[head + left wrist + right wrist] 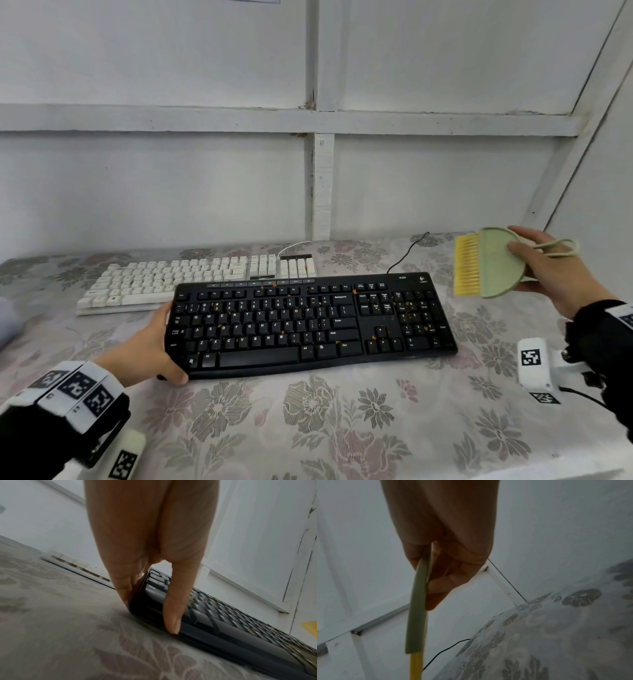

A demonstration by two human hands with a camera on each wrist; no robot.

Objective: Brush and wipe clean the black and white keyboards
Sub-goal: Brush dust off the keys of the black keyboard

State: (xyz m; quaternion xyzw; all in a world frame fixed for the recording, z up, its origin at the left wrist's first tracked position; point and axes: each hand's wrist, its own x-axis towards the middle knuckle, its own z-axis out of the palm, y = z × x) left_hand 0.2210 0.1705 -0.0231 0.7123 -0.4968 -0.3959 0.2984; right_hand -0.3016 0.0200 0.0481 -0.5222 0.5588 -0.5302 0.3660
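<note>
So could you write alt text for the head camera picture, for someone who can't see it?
A person's left hand grips the left end of a crumb-speckled black keyboard on a floral tablecloth, while the right hand holds a green brush with yellow bristles above its right end. A white keyboard lies behind, by a white wall.

Two keyboards: one black keyboard, one white keyboard. One green brush with yellow bristles. Two hands: left hand, right hand. Two cables: black cable, white cable.
</note>
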